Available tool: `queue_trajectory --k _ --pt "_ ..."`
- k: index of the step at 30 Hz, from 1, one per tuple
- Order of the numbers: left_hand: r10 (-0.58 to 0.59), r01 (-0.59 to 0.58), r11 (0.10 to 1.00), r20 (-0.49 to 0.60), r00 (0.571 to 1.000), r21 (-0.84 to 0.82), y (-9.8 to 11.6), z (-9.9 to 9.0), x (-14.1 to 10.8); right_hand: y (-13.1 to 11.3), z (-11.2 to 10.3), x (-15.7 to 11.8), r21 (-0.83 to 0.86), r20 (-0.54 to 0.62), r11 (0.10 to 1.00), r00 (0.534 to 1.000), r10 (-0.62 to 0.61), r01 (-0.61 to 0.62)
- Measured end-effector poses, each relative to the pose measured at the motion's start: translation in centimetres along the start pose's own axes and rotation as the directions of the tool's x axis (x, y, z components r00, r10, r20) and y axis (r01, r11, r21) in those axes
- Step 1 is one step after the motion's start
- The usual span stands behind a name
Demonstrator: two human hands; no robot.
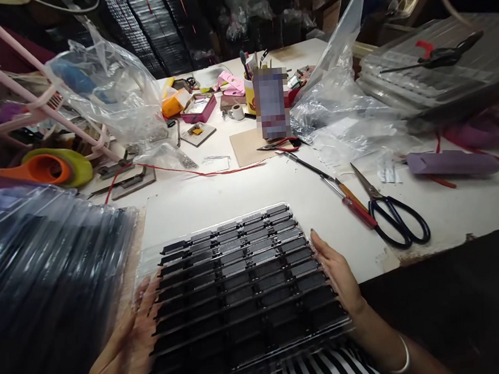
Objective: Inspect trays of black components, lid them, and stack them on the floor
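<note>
Between my two hands, at the near edge of the table, is a clear plastic tray point(296, 209) filled with rows of black electronic parts point(238, 267) that show fine metal pins. My left hand point(123, 338) grips the tray's left side, its fingers partly seen through the clear plastic. On the opposite side, my right hand point(339, 275) is closed on the tray's right edge. The tray tilts toward me, and its near end is dark. Close to my left hand stands a tall stack of similar filled trays point(55, 280).
Scissors point(387, 206), a red-handled screwdriver point(360, 210) and pliers point(287, 144) lie on the white table point(182, 200). Clear plastic bags point(110, 100) bunch at the left back. Stacked clear trays point(430, 77) stand at the right. An orange tape dispenser point(45, 169) sits at the left.
</note>
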State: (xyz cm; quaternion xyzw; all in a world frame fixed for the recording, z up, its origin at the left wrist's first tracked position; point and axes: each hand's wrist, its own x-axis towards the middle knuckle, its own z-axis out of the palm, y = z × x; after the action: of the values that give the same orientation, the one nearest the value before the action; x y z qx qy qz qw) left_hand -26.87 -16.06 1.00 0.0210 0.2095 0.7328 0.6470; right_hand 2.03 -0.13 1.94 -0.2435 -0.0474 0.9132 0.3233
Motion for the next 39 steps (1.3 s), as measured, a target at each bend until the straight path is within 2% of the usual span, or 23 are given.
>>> queue_trajectory --k 2,4,7,11,13,18,21,25,30,32,36,39 --pt "0.06 -0.059 0.998 0.047 0.997 -0.017 -0.4 0.4 0.1 0.1 -0.2 -0.1 -0.002 0.001 1.0 1.0 -0.003 0.003" --pt "0.096 -0.097 0.995 0.025 0.995 0.014 -0.9 0.7 0.1 0.3 -0.2 -0.2 0.011 -0.014 1.0 1.0 -0.008 0.009" --pt "0.143 -0.131 0.982 -0.083 0.986 0.134 -1.1 1.0 -0.1 0.8 0.0 -0.5 0.038 -0.037 0.999 0.999 -0.003 0.005" --pt "0.153 -0.08 0.958 -0.256 0.954 0.274 -0.9 1.3 -0.3 0.9 0.3 -0.8 0.037 -0.002 0.995 0.996 0.088 -0.088" --pt "0.168 -0.078 0.952 -0.293 0.941 0.296 -0.7 1.5 -0.2 0.9 0.4 -0.9 0.039 0.008 0.993 0.994 0.107 -0.107" --pt "0.142 -0.051 0.963 -0.332 0.933 0.266 -0.5 1.7 0.0 0.8 0.3 -0.9 0.05 0.002 0.992 0.993 0.119 -0.119" --pt "0.185 -0.094 0.954 -0.312 0.932 0.283 -0.7 1.6 0.1 0.9 0.3 -0.9 0.031 -0.02 0.994 0.994 0.106 -0.106" --pt "0.232 -0.129 0.945 -0.338 0.912 0.301 -1.0 1.9 0.2 0.9 0.2 -0.8 -0.004 -0.036 0.997 0.996 0.08 -0.081" --pt "0.195 -0.07 0.946 -0.383 0.903 0.316 -0.6 2.1 0.3 0.6 0.0 -1.0 -0.018 -0.021 0.996 0.996 0.091 -0.091" --pt "0.179 -0.063 0.949 -0.36 0.916 0.309 -0.6 1.9 0.3 0.3 -0.1 -1.1 -0.039 -0.03 0.996 0.997 0.077 -0.078" --pt "0.175 -0.135 0.962 -0.154 0.973 0.237 -1.1 1.4 0.2 -0.3 0.2 -1.2 -0.086 -0.042 0.996 0.999 0.027 -0.031" --pt "0.189 -0.176 0.969 -0.057 0.98 0.171 -1.8 1.3 0.1 -0.6 0.7 -1.2 -0.109 -0.056 0.992 0.996 -0.063 0.056"
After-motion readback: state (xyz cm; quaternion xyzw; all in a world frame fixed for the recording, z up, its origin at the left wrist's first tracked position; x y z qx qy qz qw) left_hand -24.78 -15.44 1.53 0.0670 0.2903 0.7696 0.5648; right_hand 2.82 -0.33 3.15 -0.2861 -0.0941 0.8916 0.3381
